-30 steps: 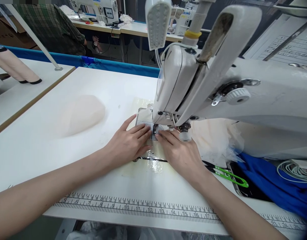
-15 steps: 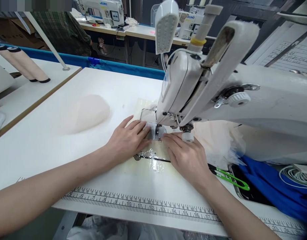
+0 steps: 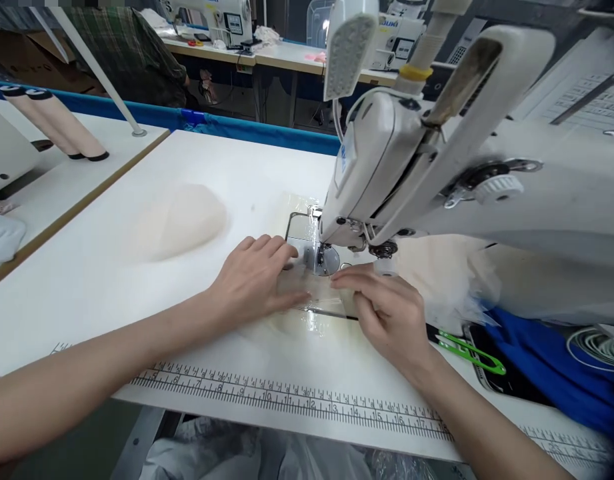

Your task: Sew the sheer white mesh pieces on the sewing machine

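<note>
My left hand [image 3: 259, 277] lies palm down on the bed of a white sewing machine [image 3: 371, 160], left of the presser foot [image 3: 321, 257]. Its fingers are stretched out and the thumb is spread apart. Beneath it and in front of the foot, a thin see-through layer [image 3: 299, 283] shows faintly, perhaps sheer fabric. Close to the right of the foot, my right hand [image 3: 394, 310] has its fingers bent and pressed together, their tips down near the needle plate. What these fingertips hold, if anything, is too small to make out.
A sheer beige piece [image 3: 191, 220] lies flat on the white table [image 3: 257, 173]. More sheer fabric [image 3: 437, 273] is bunched under the machine arm. Green thread snips [image 3: 471, 353], a dark phone [image 3: 511, 387] and blue cloth [image 3: 531, 373] lie at right. A person [image 3: 127, 53] sits beyond.
My left hand's fingers have drawn back a little from the presser foot. The right hand's fingers have bent more and its knuckles have risen. The whole view has shifted slightly.
</note>
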Demonstrator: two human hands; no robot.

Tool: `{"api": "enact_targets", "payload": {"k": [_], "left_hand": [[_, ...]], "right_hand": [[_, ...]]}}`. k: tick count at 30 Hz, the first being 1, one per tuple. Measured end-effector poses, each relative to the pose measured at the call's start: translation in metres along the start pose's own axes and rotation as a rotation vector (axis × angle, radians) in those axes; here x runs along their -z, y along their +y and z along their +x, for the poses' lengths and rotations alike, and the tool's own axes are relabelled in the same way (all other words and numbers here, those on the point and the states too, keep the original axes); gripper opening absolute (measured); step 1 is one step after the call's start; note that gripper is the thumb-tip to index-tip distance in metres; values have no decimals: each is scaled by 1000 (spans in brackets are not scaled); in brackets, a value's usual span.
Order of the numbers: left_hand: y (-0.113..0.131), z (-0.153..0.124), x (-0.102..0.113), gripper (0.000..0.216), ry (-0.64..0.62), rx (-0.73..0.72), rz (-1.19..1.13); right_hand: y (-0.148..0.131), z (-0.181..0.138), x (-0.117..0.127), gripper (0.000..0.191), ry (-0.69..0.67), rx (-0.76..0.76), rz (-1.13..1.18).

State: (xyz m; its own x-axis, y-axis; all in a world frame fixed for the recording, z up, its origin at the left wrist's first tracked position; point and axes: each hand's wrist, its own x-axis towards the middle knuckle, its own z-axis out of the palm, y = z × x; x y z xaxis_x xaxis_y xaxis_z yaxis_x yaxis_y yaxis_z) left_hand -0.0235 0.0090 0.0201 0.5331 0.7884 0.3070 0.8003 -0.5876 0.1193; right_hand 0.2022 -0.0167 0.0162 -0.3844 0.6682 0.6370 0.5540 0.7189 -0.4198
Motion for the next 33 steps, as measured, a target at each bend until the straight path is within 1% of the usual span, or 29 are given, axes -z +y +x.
{"api": "enact_targets", "payload": {"k": [1, 3, 5, 8, 9, 11, 13, 14, 16, 17, 18, 20, 22, 23, 25, 27, 30, 33], "left_hand": [[-1, 1, -1, 50, -52, 33, 5], [-2, 2, -2, 42, -92, 63, -16], [0, 1, -2, 30, -93, 70, -45], [3, -1, -2, 17, -81, 43, -87], [4, -1, -2, 14, -69, 38, -107], [6, -1, -3, 14, -22, 30, -179], [9, -2, 0, 16, 27, 22, -313], [10, -2, 2, 16, 41, 28, -404], [13, -2, 8, 17, 48, 77, -575], [14, -1, 11, 16, 49, 110, -617], [14, -1, 13, 15, 46, 139, -609], [13, 1, 16, 16, 3, 161, -450], [11, 2, 16, 24, -90, 148, -240], [11, 3, 15, 25, -142, 139, -168], [10, 3, 12, 15, -202, 128, -121], [9, 3, 12, 12, -207, 146, -188], [8, 3, 15, 12, -182, 242, -457], [10, 2, 21, 7, -190, 363, -705]], "right_hand": [[-1, 0, 1, 34, 9, -50, -7], [-4, 1, 1, 30, 2, -150, -7], [-9, 4, 1, 24, -23, -263, 37], [-17, 9, 3, 17, -114, -467, 229], [-19, 11, 3, 20, -165, -548, 322], [-22, 12, 3, 35, -283, -704, 530], [-22, 11, 2, 52, -370, -811, 726], [-22, 11, 0, 57, -398, -842, 801], [-19, 10, -3, 56, -422, -877, 873], [-18, 9, -5, 52, -426, -888, 873], [-17, 9, -6, 48, -425, -894, 859], [-15, 10, -7, 40, -419, -893, 811], [-14, 10, -7, 35, -423, -885, 770], [-14, 10, -7, 34, -427, -881, 755], [-13, 10, -5, 31, -435, -877, 735], [-12, 9, -3, 30, -450, -875, 714], [-10, 9, -1, 27, -473, -887, 647], [-12, 10, 0, 29, -378, -903, 584]]}}
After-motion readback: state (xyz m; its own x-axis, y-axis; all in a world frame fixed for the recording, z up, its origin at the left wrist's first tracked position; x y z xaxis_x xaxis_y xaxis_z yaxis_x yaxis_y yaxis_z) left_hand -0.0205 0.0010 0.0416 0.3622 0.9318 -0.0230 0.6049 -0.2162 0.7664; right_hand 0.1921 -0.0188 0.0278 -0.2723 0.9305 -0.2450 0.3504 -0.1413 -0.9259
